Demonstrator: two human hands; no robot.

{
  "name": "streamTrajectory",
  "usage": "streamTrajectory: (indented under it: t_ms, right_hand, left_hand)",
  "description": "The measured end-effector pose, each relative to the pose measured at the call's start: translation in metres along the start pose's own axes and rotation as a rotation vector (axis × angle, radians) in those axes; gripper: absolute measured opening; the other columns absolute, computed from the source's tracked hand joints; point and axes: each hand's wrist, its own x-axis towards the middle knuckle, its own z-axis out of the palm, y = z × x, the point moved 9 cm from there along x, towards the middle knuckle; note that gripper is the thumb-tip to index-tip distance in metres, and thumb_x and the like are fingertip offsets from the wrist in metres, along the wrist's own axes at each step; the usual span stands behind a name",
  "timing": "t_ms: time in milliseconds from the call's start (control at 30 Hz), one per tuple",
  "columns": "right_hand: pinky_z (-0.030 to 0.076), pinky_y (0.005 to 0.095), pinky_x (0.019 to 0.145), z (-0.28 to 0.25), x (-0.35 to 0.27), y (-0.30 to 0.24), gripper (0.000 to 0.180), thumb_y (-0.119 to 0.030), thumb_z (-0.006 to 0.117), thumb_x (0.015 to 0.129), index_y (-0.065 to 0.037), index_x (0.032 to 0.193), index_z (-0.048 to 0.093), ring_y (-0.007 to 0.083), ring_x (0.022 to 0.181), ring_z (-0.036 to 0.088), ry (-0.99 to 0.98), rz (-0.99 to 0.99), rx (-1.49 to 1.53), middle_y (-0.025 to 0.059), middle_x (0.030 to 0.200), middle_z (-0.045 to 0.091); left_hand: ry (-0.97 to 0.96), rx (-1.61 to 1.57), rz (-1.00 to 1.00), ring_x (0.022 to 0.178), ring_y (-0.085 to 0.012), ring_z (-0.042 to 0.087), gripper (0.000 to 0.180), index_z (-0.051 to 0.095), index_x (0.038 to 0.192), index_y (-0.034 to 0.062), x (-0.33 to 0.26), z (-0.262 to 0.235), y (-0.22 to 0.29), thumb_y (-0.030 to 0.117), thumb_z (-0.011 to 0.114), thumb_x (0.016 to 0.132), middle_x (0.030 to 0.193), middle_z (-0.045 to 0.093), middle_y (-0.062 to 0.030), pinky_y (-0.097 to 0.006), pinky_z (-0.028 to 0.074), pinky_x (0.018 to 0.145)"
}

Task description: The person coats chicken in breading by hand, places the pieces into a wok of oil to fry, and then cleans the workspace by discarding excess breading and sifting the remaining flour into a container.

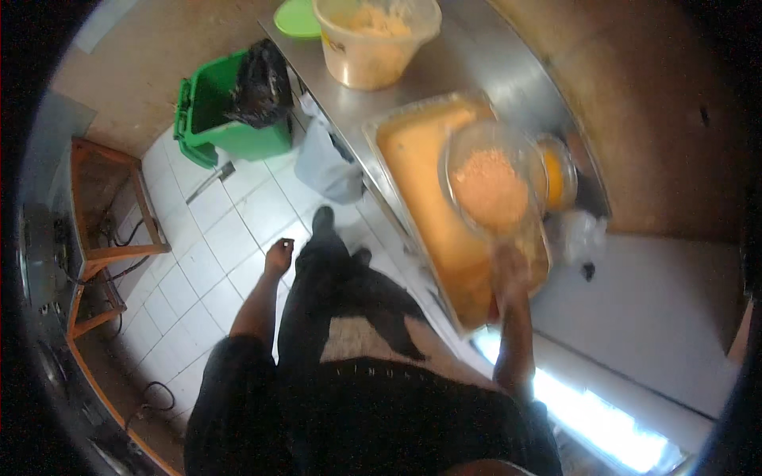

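Note:
Over a large metal tray (413,226) my right hand (509,270), smeared by motion, grips a round sieve (454,190) at its near side. Orange-pink crumbs (490,186) lie heaped in the sieve. A layer of fine orange powder (429,214) covers much of the tray below. My left hand (278,258) hangs beside my leg above the tiled floor, its fingers curled in and nothing visible in them. The tray's near right corner is partly hidden by my right hand and forearm.
The tray stands on a steel counter (520,59). A white tub (373,51) of orange mixture and a green lid (298,17) are at its far end. Right of the sieve are a container with orange contents (553,176) and a clear plastic bag (578,234). A green bin (246,139) stands on the floor.

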Motion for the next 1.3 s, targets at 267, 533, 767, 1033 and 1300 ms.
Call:
streamTrajectory:
  t_ms: [267,533,767,1033,1300]
  right_hand:
    - [0.04,0.0229,0.057,0.085,-0.01,-0.01,0.022,-0.026,0.054,0.096,-0.006,0.104,0.06,0.0059,0.07,0.047,-0.013,0.225,-0.408,-0.0022,0.081,0.055]
    - [0.039,0.0245,0.051,0.077,-0.023,-0.02,0.02,-0.022,0.051,0.097,-0.005,0.094,0.06,0.0079,0.059,0.047,0.077,-0.242,-0.506,-0.0052,0.071,0.048]
    - [0.046,0.0333,0.073,0.078,-0.037,-0.008,0.028,-0.025,0.053,0.095,-0.001,0.11,0.06,0.0174,0.076,0.055,0.182,0.311,-0.232,0.0027,0.085,0.061]
    - [0.044,0.0279,0.064,0.045,-0.026,0.025,0.02,-0.023,0.05,0.096,-0.006,0.105,0.057,0.0135,0.07,0.052,-0.012,-0.026,-0.819,0.0008,0.082,0.055]
    - [0.044,0.0371,0.086,0.043,-0.029,0.039,0.027,-0.024,0.048,0.099,-0.004,0.115,0.056,0.0242,0.096,0.055,-0.036,0.373,-0.759,0.0077,0.101,0.058]
  left_hand:
    - [-0.025,-0.062,-0.059,0.081,-0.0231,0.067,0.024,0.065,0.109,0.0073,-0.004,0.009,-0.028,0.021,0.053,0.094,0.089,0.07,-0.013,-0.035,0.052,0.073]
    - [0.051,-0.127,-0.084,0.069,-0.0182,0.065,0.028,0.065,0.11,0.0072,-0.008,-0.015,-0.021,0.027,0.051,0.095,0.084,0.07,-0.0095,-0.034,0.051,0.064]
    - [0.067,-0.148,-0.068,0.067,-0.0175,0.064,0.029,0.064,0.111,0.0062,-0.002,-0.011,-0.026,0.026,0.051,0.095,0.084,0.069,-0.0099,-0.033,0.051,0.063]
    - [0.024,-0.148,-0.115,0.069,-0.0177,0.066,0.027,0.065,0.111,0.0074,-0.004,-0.011,-0.018,0.025,0.052,0.094,0.087,0.07,-0.0117,-0.032,0.052,0.066]
    - [0.05,-0.056,-0.098,0.066,-0.0163,0.065,0.029,0.065,0.108,0.0063,0.001,-0.039,-0.022,0.028,0.051,0.095,0.081,0.069,-0.0101,-0.031,0.052,0.062]
